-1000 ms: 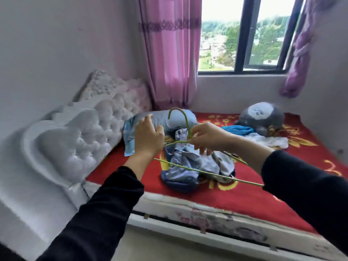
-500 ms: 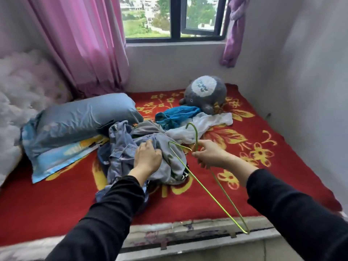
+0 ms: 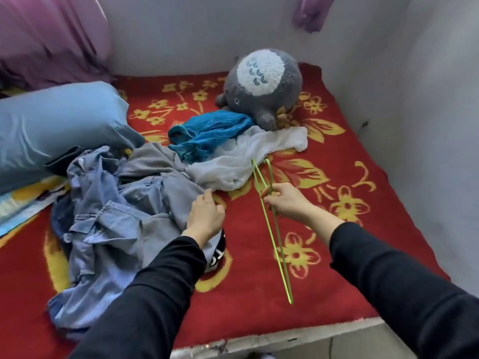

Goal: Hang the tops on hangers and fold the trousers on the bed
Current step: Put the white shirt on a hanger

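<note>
A heap of clothes lies on the red flowered bed [image 3: 350, 161]: pale blue denim garments [image 3: 108, 229], a grey garment [image 3: 155, 161], a teal top [image 3: 210, 130] and a white top [image 3: 248, 154]. My right hand [image 3: 287, 200] pinches a thin green wire hanger [image 3: 276, 237] near its neck, and the hanger hangs edge-on above the blanket. My left hand [image 3: 206, 216] rests with curled fingers at the right edge of the grey and denim clothes. Whether it grips the cloth is unclear.
A blue pillow [image 3: 51, 128] lies at the left, and a grey plush toy [image 3: 261, 84] sits at the back against the wall. Pink curtain [image 3: 51, 35] hangs at the back left. Grey walls close the bed's far and right sides.
The view has swung right and down onto the bed. My right hand has turned the hanger edge-on and moved it right. My left hand has shifted from the heap's top to its right edge.
</note>
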